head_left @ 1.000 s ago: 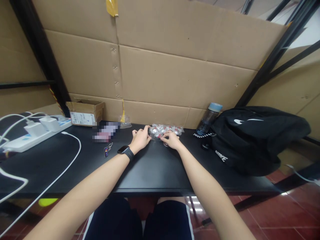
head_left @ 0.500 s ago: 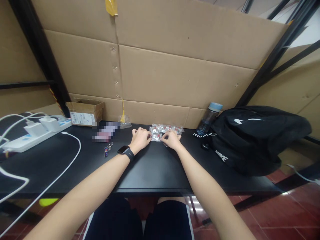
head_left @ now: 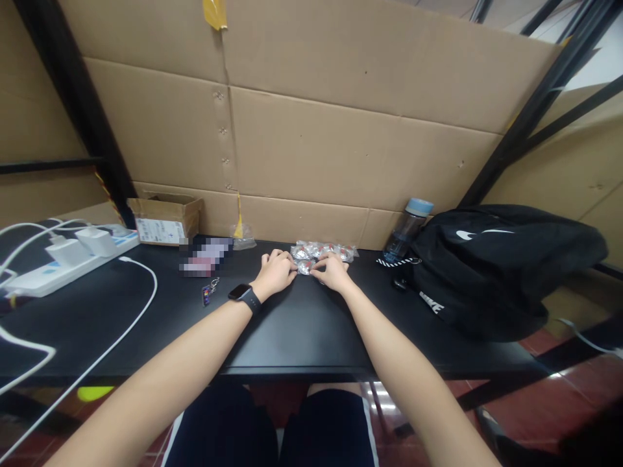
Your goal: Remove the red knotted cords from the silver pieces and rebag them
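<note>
A small clear plastic packet (head_left: pixel 305 266) with a silvery, partly red item inside lies on the black table. My left hand (head_left: pixel 275 272) has its bent fingers closed at the packet's left edge, below a dark wristwatch. On the other side, my right hand (head_left: pixel 333 271) pinches the packet's right edge between thumb and forefinger. Just behind stands a row of several similar packets (head_left: pixel 324 248), touching or nearly touching the front one. What exactly is inside them is too small to make out.
Left on the table are a cardboard box (head_left: pixel 168 219), a keychain (head_left: pixel 207 293), a power strip (head_left: pixel 68 263) with white cables and an empty-looking plastic bag (head_left: pixel 243 239). A bottle (head_left: pixel 406 230) and a black backpack (head_left: pixel 501 272) stand right. Cardboard (head_left: pixel 365 143) walls the back.
The front packet and my right hand have shifted very slightly; my right fingers sit a little further left on its edge. A dark shape has appeared at the lower right.
</note>
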Motion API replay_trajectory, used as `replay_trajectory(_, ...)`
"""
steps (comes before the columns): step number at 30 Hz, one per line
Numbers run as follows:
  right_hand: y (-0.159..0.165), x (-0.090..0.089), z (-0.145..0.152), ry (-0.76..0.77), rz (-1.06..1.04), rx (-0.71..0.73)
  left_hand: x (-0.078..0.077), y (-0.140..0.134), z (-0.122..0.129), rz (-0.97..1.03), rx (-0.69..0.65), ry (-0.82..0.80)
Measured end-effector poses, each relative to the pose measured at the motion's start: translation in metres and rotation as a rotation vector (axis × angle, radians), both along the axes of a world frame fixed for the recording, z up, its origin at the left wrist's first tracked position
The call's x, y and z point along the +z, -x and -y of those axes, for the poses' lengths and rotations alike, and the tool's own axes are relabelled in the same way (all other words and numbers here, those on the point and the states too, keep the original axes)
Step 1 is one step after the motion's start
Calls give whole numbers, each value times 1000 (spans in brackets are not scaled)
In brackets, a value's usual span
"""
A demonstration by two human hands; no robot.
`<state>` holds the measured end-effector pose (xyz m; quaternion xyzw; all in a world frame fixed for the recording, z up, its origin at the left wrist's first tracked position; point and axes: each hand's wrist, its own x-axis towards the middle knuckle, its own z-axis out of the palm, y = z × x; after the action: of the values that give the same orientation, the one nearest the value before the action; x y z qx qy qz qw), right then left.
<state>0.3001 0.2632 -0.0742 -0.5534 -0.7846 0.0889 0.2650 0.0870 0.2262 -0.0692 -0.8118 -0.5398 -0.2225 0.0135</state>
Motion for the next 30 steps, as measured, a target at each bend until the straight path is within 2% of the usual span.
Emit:
replay_trajectory(4, 0, 2, 2, -4, -10, 2, 1, -2, 3, -52, -37, -32)
replay_trajectory(8, -1, 8, 5, -49, -9, 19, 6, -2, 6, -54, -19, -59)
replay_trajectory(13, 1, 11, 12, -30, 112, 229, 14, 2, 8, 26, 69, -88)
replay_trajectory(15, 3, 11, 14, -9, 175, 267, 16, 4, 7, 56, 103, -84)
replay_trajectory(23, 2, 11, 15, -32, 261, 191, 16, 9, 5, 48, 140, -97)
replay_trajectory(30, 0, 7, 11, -2, 285, 197, 20, 16, 0, 75, 130, -151)
